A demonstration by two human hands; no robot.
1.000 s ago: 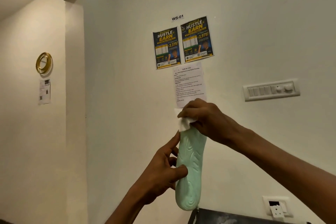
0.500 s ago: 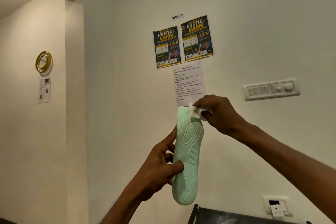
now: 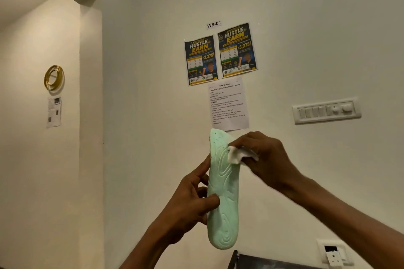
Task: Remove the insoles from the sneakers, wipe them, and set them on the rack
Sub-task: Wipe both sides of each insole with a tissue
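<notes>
You are holding one pale green insole (image 3: 223, 199) up before the wall, in the lower middle of your view, toward 6 o'clock. Its long axis is running almost straight from 12 to 6. The end with small holes is pointing to 12, the rounded end with ringed ridges is pointing to 6, and the ridged face is turning toward you.

Your left hand (image 3: 188, 201) is gripping the insole from its 9 o'clock side at about mid-length. The thumb is lying across the front face, one fingertip is pressing on the left edge higher up, and the other fingers are curling behind.

Your right hand (image 3: 262, 159) is coming in from 3 o'clock and pinching one white wipe (image 3: 237, 155) in curled fingers. The wipe is touching the insole's upper right edge, just below the top end.

On the wall behind, toward 12 o'clock, two dark posters (image 3: 201, 60) are hanging side by side under one small label (image 3: 213, 24), and one printed sheet (image 3: 227, 103) is hanging below them, just above the insole's top. One switch panel (image 3: 325, 110) is sitting at 3 o'clock and one socket (image 3: 333, 254) at 5 o'clock. At 9 o'clock one gold ring (image 3: 54, 77) is hanging over one small paper (image 3: 54, 112). One dark edge (image 3: 273, 263) is showing at 6 o'clock, below the insole; you cannot tell what it is.
</notes>
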